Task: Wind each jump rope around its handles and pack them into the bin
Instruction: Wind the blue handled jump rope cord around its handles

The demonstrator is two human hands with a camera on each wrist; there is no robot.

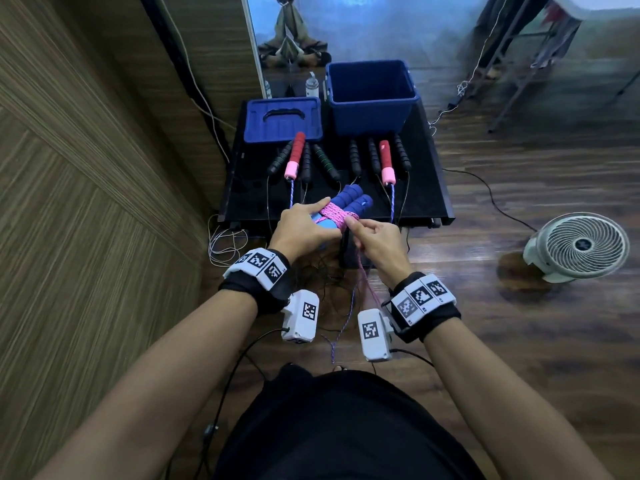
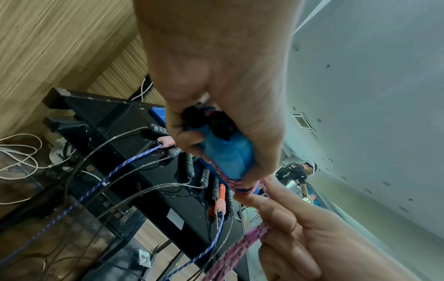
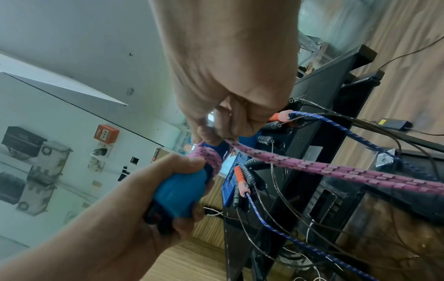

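Observation:
My left hand [image 1: 304, 225] grips a pair of blue foam handles [image 1: 353, 199] held side by side over the near edge of the black table [image 1: 429, 188]. Pink braided rope [image 1: 334, 214] is wound several turns around their middle. My right hand [image 1: 372, 237] pinches the loose pink rope [image 3: 336, 169] right beside the wraps; its tail hangs down toward the floor [image 1: 341, 327]. The left wrist view shows the blue handles [image 2: 228, 154] in my fist. The blue bin [image 1: 370, 95] stands open at the table's far right.
A blue lid [image 1: 282, 119] lies left of the bin. Red-and-pink handles [image 1: 296, 154] [image 1: 386, 161] and several black handles [image 1: 355, 157] lie in a row mid-table, their ropes hanging off the front. A white fan [image 1: 578, 245] stands on the floor at right. Cables trail under the table.

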